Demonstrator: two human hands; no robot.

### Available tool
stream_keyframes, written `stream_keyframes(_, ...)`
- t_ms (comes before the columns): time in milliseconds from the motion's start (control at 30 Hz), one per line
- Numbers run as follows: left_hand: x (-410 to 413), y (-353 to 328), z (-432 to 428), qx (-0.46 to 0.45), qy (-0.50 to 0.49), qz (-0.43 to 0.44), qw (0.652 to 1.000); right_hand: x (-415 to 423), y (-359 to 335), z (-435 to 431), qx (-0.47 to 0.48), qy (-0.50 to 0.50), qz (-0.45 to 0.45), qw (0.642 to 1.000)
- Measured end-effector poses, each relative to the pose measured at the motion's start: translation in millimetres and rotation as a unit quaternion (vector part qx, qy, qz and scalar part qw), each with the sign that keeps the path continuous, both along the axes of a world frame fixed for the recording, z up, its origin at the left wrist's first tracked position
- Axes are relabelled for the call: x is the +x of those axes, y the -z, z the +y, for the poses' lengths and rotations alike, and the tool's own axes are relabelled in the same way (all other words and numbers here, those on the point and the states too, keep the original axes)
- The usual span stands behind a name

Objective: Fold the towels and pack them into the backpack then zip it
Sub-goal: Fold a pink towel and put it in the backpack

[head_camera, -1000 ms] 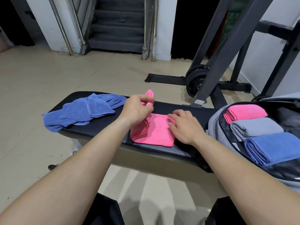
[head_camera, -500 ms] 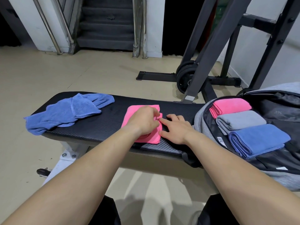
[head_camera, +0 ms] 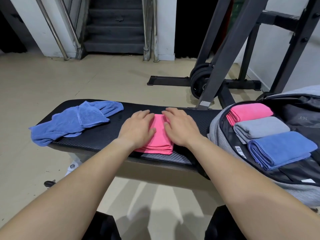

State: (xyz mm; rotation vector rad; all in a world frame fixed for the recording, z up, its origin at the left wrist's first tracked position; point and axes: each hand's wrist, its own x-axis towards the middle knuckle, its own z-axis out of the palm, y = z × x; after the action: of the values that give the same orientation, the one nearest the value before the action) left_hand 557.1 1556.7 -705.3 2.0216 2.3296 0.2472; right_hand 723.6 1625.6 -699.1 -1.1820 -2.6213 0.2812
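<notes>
Left hand [head_camera: 138, 129], right hand [head_camera: 181, 130] now flat

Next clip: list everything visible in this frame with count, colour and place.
folded towel: 1, pink, on the bench under both hands
loose towel: 1, blue, crumpled at the bench's left end
packed pink towel: 1, folded, in the backpack, farthest
packed grey towel: 1, folded, in the backpack, middle
packed blue towel: 1, folded, in the backpack, nearest
backpack: 1, grey, open, at the bench's right end
bench: 1, black, across the middle
weight plates: black, by the rack, count unclear
rack: 1, dark grey, behind right
stairs: 1 flight, dark, at the back
left hand: flat on the folded towel
right hand: flat on the folded towel
</notes>
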Motion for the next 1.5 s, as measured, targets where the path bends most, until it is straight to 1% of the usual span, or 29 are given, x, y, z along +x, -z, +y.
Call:
stream_keyframes(67,-3,5,-3,-0.037,0.009,0.016,0.999,-10,6,-4,-0.004,-0.027,-0.058,0.998)
stream_keyframes(133,-6,10,-5,-0.053,0.016,0.015,0.998,-15,14,-3,-0.023,-0.028,-0.117,0.993)
stream_keyframes(233,-9,16,-8,-0.080,0.025,0.020,0.996,-13,22,0,-0.064,-0.013,-0.162,0.985)
stream_keyframes(500,-15,34,-9,-0.124,0.029,-0.013,0.992,-10,38,-2,-0.100,-0.002,-0.162,0.982)
stream_keyframes(633,-24,34,-5,-0.150,0.035,-0.065,0.986,-11,37,-3,-0.107,0.002,-0.160,0.981)
stream_keyframes(767,-30,30,-9,-0.131,0.040,-0.130,0.982,-11,33,-10,-0.099,0.011,-0.164,0.981)
stream_keyframes(833,-30,26,-14,-0.107,0.037,-0.115,0.987,-11,30,-19,-0.069,0.029,-0.169,0.983)
stream_keyframes(900,-28,22,-17,-0.093,0.003,-0.082,0.992,-12,25,-30,-0.024,0.056,-0.186,0.981)
stream_keyframes(967,-24,20,-18,-0.085,-0.061,-0.048,0.993,-14,17,-40,0.002,0.082,-0.201,0.976)
stream_keyframes(1033,-15,20,-18,-0.083,-0.121,-0.025,0.989,-15,9,-45,0.008,0.101,-0.194,0.976)
stream_keyframes(1100,-5,21,-18,-0.089,-0.150,-0.021,0.984,-15,3,-45,0.035,0.107,-0.180,0.977)
stream_keyframes(1167,2,24,-17,-0.067,-0.155,-0.005,0.986,-16,3,-38,0.073,0.070,-0.133,0.986)
stream_keyframes(1233,8,24,-18,-0.032,-0.141,0.008,0.989,-19,7,-27,0.066,-0.010,-0.090,0.994)
stream_keyframes(1267,11,25,-19,-0.024,-0.124,0.009,0.992,-21,10,-20,0.051,-0.048,-0.090,0.993)
stream_keyframes(1333,13,30,-22,-0.039,-0.088,0.011,0.995,-22,20,-7,0.014,-0.095,-0.120,0.988)
stream_keyframes(1433,8,40,-24,-0.081,-0.065,0.009,0.995,-19,35,4,-0.061,-0.104,-0.158,0.980)
stream_keyframes(1500,4,42,-23,-0.096,-0.057,0.004,0.994,-18,39,4,-0.069,-0.091,-0.161,0.980)
